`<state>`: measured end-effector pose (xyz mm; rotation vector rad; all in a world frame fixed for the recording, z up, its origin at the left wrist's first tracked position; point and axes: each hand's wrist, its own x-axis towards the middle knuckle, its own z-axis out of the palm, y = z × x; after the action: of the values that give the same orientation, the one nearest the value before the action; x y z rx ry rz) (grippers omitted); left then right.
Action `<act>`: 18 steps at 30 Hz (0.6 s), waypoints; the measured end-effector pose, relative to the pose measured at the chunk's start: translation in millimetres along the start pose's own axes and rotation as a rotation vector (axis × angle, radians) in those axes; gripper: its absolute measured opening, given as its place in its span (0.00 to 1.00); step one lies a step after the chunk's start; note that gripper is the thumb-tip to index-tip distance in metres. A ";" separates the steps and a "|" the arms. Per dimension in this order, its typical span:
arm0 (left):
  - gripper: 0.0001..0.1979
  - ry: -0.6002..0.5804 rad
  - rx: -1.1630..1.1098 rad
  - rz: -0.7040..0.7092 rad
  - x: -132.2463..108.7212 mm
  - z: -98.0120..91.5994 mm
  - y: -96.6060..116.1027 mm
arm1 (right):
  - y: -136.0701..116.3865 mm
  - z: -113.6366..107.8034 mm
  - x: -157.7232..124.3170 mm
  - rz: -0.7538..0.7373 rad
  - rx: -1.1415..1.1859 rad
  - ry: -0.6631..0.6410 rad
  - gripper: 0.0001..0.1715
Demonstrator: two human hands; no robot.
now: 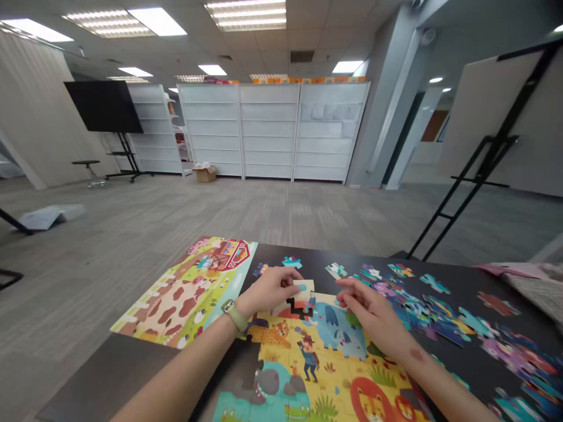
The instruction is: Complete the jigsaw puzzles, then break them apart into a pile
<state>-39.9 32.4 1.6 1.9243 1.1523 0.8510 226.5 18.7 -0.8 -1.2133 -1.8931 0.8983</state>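
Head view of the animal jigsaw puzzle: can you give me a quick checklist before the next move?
1. Left hand on the pale puzzle piece: ok, fingers grip it at the top edge of the assembled puzzle.
2. Fit of that piece: cannot tell, the fingers partly hide it.
3. Gap in the assembled puzzle: ok, the dark table shows through.
4. Right hand: ok, nothing visible in it, fingertips near the puzzle's top edge.
5. Loose pieces: ok, spread to the right, some overlapping.
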 end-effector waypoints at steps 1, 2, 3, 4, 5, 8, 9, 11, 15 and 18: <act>0.09 -0.004 0.018 -0.003 0.1 0.3 -1.4 | -0.2 0.1 -1.5 -0.008 -0.032 -0.005 0.22; 0.10 -0.012 0.031 -0.007 0.4 0.7 -2.4 | -1.5 0.7 -3.0 -0.017 -0.067 -0.008 0.21; 0.10 -0.022 0.038 -0.014 0.8 1.0 -3.2 | -3.6 1.7 -4.3 -0.025 -0.102 -0.017 0.20; 0.10 -0.032 0.036 -0.025 1.1 1.0 -3.7 | -5.8 2.8 -5.5 -0.031 -0.133 -0.033 0.19; 0.11 -0.038 0.028 -0.038 1.3 0.9 -4.0 | -8.0 4.0 -6.5 -0.036 -0.157 -0.051 0.18; 0.13 -0.059 -0.007 -0.071 1.2 -0.4 -3.1 | -12.0 6.8 -8.4 -0.048 -0.197 -0.095 0.16; 0.13 -0.070 0.000 -0.075 0.9 -0.7 -2.2 | -12.3 7.3 -8.8 -0.054 -0.204 -0.101 0.16; 0.13 -0.100 0.057 -0.069 0.0 -0.9 0.3 | -12.3 7.6 -9.3 -0.066 -0.212 -0.101 0.16; 0.13 -0.123 0.178 -0.049 -1.3 0.0 6.2 | -13.1 7.2 -10.7 -0.083 -0.231 -0.100 0.16; 0.13 -0.124 0.219 -0.041 -1.7 0.4 9.1 | -15.7 7.0 -12.3 -0.083 -0.249 -0.096 0.16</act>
<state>-36.4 27.7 8.8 2.0901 1.2473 0.5950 217.5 1.0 6.5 -1.2428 -2.1669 0.7026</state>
